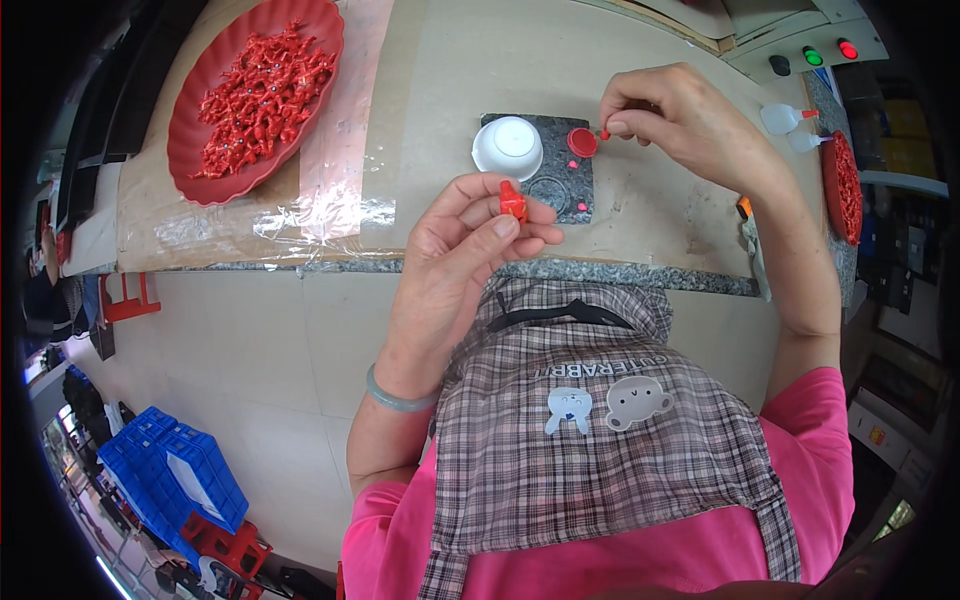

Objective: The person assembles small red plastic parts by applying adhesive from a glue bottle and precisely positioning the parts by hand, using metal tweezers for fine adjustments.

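Note:
Between the thumb and fingers of my left hand [462, 225] is a small glossy red figurine [513, 203], held upright above the table's near edge. My right hand [682, 120] is closed in a pinch on a tiny red piece [604, 135], right beside a small round red cup [581, 142]. Whether that piece is a loose part or the tip of a tool cannot be made out. Both the cup and a white bowl-shaped container [508, 147] stand on a dark stone slab [560, 130]. Small pink blobs [582, 207] dot the slab.
A large scalloped red tray [185, 150] heaped with red figurines stands at the far left. On the right are squeeze bottles [780, 118] with red tips and another red tray [832, 190] of red pieces. Blue crates [180, 470] stand on the floor at lower left.

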{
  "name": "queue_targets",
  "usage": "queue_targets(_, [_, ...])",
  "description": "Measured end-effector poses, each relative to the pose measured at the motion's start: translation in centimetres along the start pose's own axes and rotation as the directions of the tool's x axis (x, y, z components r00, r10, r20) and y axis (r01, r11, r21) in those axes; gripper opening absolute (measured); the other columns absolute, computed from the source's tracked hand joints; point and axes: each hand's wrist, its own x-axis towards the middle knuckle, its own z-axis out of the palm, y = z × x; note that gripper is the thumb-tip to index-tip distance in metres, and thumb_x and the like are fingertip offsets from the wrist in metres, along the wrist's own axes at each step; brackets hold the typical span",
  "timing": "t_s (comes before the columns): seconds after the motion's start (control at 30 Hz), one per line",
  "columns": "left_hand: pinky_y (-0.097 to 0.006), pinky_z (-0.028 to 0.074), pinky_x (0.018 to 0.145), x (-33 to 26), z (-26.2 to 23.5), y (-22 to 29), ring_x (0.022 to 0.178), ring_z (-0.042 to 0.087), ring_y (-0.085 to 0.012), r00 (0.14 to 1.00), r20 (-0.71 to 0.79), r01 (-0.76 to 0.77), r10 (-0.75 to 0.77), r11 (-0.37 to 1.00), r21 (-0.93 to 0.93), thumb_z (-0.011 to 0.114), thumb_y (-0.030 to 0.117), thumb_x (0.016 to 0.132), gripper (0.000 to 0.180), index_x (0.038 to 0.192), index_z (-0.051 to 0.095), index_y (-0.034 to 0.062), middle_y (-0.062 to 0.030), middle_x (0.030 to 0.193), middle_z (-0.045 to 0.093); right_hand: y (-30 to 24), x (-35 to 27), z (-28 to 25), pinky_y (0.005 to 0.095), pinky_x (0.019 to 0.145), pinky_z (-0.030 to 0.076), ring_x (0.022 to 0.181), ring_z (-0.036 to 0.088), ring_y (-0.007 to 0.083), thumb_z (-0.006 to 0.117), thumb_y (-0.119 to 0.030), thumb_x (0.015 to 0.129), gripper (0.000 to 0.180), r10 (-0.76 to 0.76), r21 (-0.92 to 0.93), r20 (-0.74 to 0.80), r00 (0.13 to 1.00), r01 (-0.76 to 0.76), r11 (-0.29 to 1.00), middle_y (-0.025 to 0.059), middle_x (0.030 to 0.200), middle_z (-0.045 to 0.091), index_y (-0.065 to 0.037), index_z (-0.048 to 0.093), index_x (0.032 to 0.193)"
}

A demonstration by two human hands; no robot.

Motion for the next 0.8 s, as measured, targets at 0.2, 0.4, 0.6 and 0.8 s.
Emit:
queue_targets(0.2, [-0.028,0.055,0.081,0.5,1.4,0.0,0.092,0.067,-0.0236,1.000,-0.007,-0.001,0.001,0.996,0.092,0.055,0.008,0.094,0.026,0.119,0.053,-0.0007,-0.0219,0.111,0.064,1.4,-2.6,1.3,0.0208,0.062,0.047,0.069,0.055,0.0047,0.063,-0.013,0.091,0.015,0.013,0.651,-0.104,0.994,0.058,0.757,0.0005,0.077,0.063,0.001,0.067,0.092])
queue_targets(0.4, [-0.024,0.049,0.072,0.9,2.3,-0.3,0.080,0.063,-0.0134,0.998,0.061,-0.024,0.014,0.985,0.171,0.058,0.009,0.094,0.022,0.114,0.057,0.0014,-0.0155,0.108,0.067,1.7,-4.6,2.9,0.0206,0.066,0.049,0.072,0.058,0.0068,0.064,-0.007,0.089,0.010,-0.043,0.746,-0.246,0.968,0.217,0.630,0.0032,0.082,0.065,0.001,0.068,0.094])
queue_targets(0.6, [-0.023,0.049,0.071,0.9,3.3,-0.7,0.079,0.063,-0.0123,1.000,0.025,-0.001,-0.004,0.984,0.178,0.061,0.008,0.092,0.025,0.116,0.060,0.0004,-0.0142,0.105,0.069,1.3,-5.5,3.6,0.0219,0.067,0.050,0.074,0.061,0.0091,0.066,-0.002,0.086,0.008,-0.074,0.726,-0.348,0.935,0.318,0.610,0.0052,0.086,0.067,0.001,0.070,0.092])
queue_targets(0.8, [-0.024,0.051,0.073,0.9,4.0,-1.0,0.079,0.064,-0.0132,1.000,-0.023,0.002,0.003,0.972,0.236,0.062,0.007,0.091,0.025,0.115,0.061,-0.0013,-0.0136,0.100,0.069,0.3,-6.3,4.4,0.0234,0.067,0.050,0.074,0.062,0.0097,0.068,-0.003,0.085,0.007,-0.043,0.677,-0.392,0.919,0.320,0.663,0.0048,0.082,0.067,0.000,0.070,0.090])
